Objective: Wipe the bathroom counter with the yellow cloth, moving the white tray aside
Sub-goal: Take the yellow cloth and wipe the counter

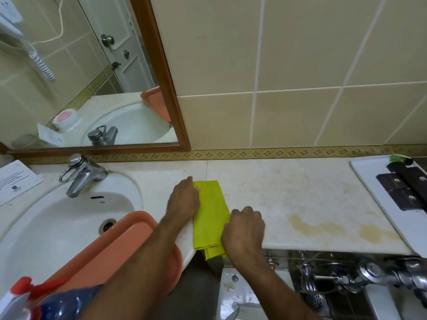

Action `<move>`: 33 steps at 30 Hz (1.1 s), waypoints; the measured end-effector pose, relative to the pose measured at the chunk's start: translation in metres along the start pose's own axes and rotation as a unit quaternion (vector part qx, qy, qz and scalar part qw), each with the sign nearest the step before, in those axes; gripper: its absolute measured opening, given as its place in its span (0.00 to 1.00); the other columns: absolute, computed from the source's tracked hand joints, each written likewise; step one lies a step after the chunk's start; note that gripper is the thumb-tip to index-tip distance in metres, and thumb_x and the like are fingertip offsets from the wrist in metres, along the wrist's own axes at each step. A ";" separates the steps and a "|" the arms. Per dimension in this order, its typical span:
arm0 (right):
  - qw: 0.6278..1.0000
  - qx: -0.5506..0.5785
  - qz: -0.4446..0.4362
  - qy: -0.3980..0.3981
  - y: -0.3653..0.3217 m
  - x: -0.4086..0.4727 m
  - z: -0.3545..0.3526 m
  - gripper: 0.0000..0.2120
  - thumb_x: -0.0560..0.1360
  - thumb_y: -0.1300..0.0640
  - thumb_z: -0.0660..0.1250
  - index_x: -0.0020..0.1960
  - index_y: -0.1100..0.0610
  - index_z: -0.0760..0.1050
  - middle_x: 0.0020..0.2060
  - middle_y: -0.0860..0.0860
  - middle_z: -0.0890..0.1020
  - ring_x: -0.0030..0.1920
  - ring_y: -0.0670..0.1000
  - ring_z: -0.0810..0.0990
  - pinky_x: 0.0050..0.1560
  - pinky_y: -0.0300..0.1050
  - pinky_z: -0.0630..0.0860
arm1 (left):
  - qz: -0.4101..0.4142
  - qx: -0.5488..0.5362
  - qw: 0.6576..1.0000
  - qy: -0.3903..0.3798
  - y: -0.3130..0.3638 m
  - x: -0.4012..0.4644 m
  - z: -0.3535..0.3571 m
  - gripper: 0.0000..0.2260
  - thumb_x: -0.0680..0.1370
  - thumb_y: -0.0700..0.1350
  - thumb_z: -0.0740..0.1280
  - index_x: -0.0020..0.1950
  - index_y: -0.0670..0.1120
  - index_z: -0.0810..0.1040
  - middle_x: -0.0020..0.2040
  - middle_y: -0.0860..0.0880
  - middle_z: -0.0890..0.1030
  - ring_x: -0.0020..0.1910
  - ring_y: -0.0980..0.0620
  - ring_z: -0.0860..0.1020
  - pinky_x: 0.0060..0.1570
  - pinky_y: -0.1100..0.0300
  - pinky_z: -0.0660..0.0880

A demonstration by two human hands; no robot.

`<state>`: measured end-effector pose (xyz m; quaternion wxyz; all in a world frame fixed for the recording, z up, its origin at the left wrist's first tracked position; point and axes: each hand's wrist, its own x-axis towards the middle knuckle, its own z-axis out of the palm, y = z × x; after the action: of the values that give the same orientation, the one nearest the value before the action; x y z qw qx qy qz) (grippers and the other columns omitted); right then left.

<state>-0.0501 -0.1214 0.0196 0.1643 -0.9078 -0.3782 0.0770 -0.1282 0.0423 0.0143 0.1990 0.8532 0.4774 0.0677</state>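
A folded yellow cloth (211, 213) lies on the pale bathroom counter (288, 188), its near end hanging over the front edge. My left hand (184, 199) rests flat on the cloth's left side, fingers toward the wall. My right hand (245, 229) presses on the cloth's near right corner with fingers curled. The white tray (367, 179) sits at the counter's far right end and carries dark packets (406, 190). Brownish stains (332, 229) mark the counter between the cloth and the tray.
A white sink (46, 218) with a chrome tap (79, 174) is on the left, with an orange basin (129, 245) resting in it. A spray bottle (34, 301) stands at the bottom left. Chrome fittings (369, 273) sit below the counter edge. A paper card (16, 181) lies far left.
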 end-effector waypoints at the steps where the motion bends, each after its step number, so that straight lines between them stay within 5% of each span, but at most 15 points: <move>1: 0.997 -0.010 -0.054 0.048 -0.006 0.005 0.007 0.05 0.68 0.57 0.69 0.43 0.58 0.79 0.45 0.57 0.80 0.47 0.62 0.79 0.47 0.53 0.76 | 0.021 0.037 0.999 0.015 -0.009 -0.005 0.007 0.23 0.81 0.47 0.57 0.74 0.37 0.64 0.71 0.36 0.71 0.70 0.38 0.68 0.69 0.48 0.65; 4: 0.985 0.016 -0.167 0.043 -0.033 0.026 0.039 0.17 0.72 0.56 0.60 0.56 0.59 0.80 0.60 0.61 0.80 0.64 0.66 0.76 0.65 0.64 0.71 | 0.019 0.120 0.992 -0.014 -0.026 -0.012 0.020 0.27 0.82 0.50 0.49 0.76 0.34 0.58 0.76 0.34 0.62 0.76 0.37 0.59 0.74 0.46 0.57; 8: 0.979 -0.016 -0.202 -0.027 -0.051 0.034 0.067 0.29 0.75 0.52 0.53 0.73 0.61 0.67 0.73 0.60 0.70 0.74 0.63 0.65 0.72 0.66 0.62 | 0.022 0.123 0.992 -0.032 -0.038 -0.002 0.028 0.32 0.79 0.54 0.41 0.77 0.34 0.54 0.77 0.34 0.57 0.78 0.38 0.54 0.76 0.49 0.51; 11: 0.980 -0.008 -0.198 -0.026 -0.046 0.034 0.073 0.29 0.77 0.52 0.54 0.75 0.62 0.64 0.74 0.60 0.67 0.76 0.62 0.61 0.73 0.64 0.60 | 0.021 0.140 0.989 -0.047 -0.043 0.000 0.032 0.28 0.82 0.52 0.47 0.77 0.36 0.55 0.77 0.34 0.57 0.78 0.38 0.53 0.76 0.47 0.53; 16: 0.980 -0.002 -0.200 -0.022 -0.027 0.039 0.071 0.27 0.79 0.51 0.52 0.76 0.61 0.63 0.76 0.59 0.65 0.77 0.61 0.59 0.74 0.62 0.58 | 0.002 0.133 0.991 -0.009 -0.019 -0.012 0.032 0.34 0.79 0.56 0.41 0.76 0.34 0.57 0.77 0.34 0.59 0.77 0.37 0.56 0.74 0.45 0.54; 23: 0.988 -0.025 -0.150 -0.005 0.039 0.074 0.048 0.28 0.80 0.49 0.52 0.77 0.59 0.61 0.77 0.58 0.63 0.77 0.60 0.57 0.75 0.62 0.56 | 0.098 0.110 0.989 -0.006 0.016 -0.023 0.065 0.32 0.81 0.55 0.44 0.74 0.33 0.64 0.75 0.34 0.65 0.75 0.38 0.63 0.74 0.42 0.57; 29: 0.993 -0.059 -0.099 0.011 0.111 0.126 0.021 0.27 0.78 0.50 0.54 0.75 0.59 0.64 0.75 0.58 0.67 0.75 0.61 0.63 0.73 0.62 0.60 | 0.117 0.097 0.988 0.006 0.010 -0.023 0.072 0.31 0.81 0.57 0.41 0.79 0.42 0.51 0.80 0.44 0.50 0.79 0.50 0.46 0.77 0.53 0.42; 33: 0.992 -0.106 -0.062 0.020 0.182 0.158 -0.007 0.27 0.78 0.49 0.51 0.74 0.59 0.64 0.74 0.59 0.68 0.74 0.61 0.65 0.71 0.61 0.63 | 0.096 0.081 0.992 -0.014 0.016 -0.024 0.070 0.31 0.80 0.58 0.40 0.79 0.44 0.48 0.81 0.46 0.47 0.79 0.53 0.43 0.77 0.53 0.43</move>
<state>0.1827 -0.1309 -0.0413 0.0796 -0.8964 -0.4359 0.0079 -0.1073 -0.0050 -0.0408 0.1280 0.9092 0.3946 0.0356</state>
